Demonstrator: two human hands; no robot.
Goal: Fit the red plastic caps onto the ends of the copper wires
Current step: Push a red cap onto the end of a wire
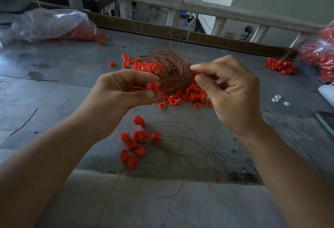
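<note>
The left hand [122,94] holds a red cap [152,87] in a narrow grip between thumb and fingertips, raised above the table [54,68]. The right hand [233,94], just beside it, has its grip pinched narrow, thumb to forefinger, on a thin strand at the edge of the wire bundle [169,68]. The bundle lies on a pile of loose caps [182,97]. Nearer the person, capped wires [137,146] lie on the table. A clear bag [54,23] of caps sits far left.
</note>
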